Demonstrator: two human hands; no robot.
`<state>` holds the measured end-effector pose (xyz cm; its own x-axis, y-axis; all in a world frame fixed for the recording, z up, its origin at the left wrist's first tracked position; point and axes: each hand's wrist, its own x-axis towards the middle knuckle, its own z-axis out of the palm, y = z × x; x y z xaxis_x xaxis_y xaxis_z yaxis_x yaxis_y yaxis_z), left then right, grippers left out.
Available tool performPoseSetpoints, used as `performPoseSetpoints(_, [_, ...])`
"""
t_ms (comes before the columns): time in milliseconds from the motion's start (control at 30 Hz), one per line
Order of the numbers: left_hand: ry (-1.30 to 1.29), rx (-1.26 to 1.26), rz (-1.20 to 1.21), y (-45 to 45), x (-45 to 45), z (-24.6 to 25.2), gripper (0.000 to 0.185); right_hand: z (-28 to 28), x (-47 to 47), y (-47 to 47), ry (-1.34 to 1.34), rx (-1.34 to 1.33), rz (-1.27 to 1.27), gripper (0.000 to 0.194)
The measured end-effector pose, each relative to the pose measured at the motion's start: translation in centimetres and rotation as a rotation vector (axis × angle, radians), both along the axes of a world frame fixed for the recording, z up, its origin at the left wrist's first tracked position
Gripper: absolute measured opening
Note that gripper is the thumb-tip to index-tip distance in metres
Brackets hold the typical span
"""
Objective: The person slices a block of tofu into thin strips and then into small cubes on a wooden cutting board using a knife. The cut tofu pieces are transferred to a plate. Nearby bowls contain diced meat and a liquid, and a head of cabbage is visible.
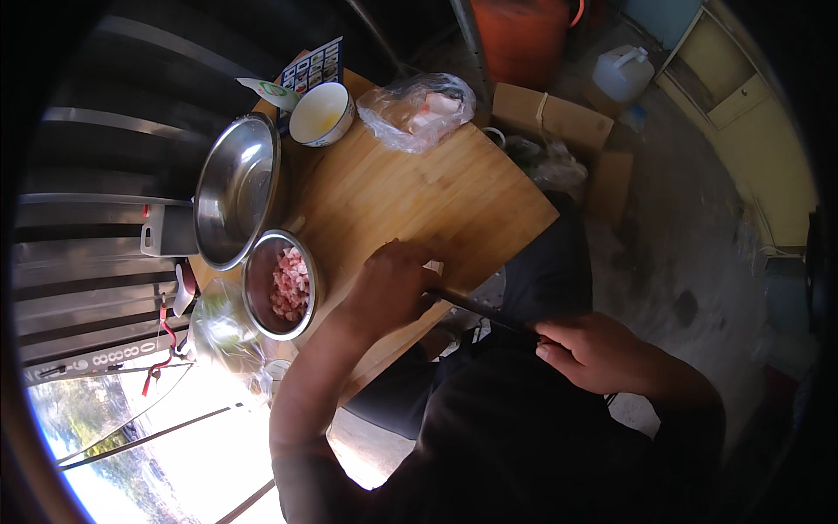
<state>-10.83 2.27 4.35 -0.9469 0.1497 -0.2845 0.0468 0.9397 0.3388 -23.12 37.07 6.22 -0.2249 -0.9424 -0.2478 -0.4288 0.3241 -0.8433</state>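
Note:
My left hand (pixel 393 285) is on the near part of a wooden table top (pixel 419 190), its fingers curled down over a small pale piece of food (pixel 433 266). Most of that piece is hidden under the fingers. A knife (pixel 481 308) is in my right hand (pixel 586 350), held by its handle above my lap. Its dark blade points left, with the tip end close against the left fingers. To the left of my left hand stands a steel bowl (pixel 315 288) of diced pink and white raw meat (pixel 291 285).
A large steel basin (pixel 239 190), a white bowl (pixel 322 114) with yellow residue and a plastic bag (pixel 419 111) with pale contents line the table's far side. Left lies another clear bag (pixel 226 321) holding something green. A cardboard box (pixel 550 118) stands beyond the right corner.

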Motion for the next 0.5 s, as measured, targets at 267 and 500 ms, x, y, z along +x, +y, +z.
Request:
performPoseSetpoints(267, [0.457, 0.456, 0.327, -0.8, 4.3, 0.0, 0.048, 4.7, -2.2, 2.6, -0.18, 0.189, -0.045, 0.032])
performPoseSetpoints(500, [0.768, 0.078, 0.4, -0.4, 8.8, -4.4, 0.034, 2.7, 0.8, -2.5, -0.07, -0.134, -0.088, 0.034])
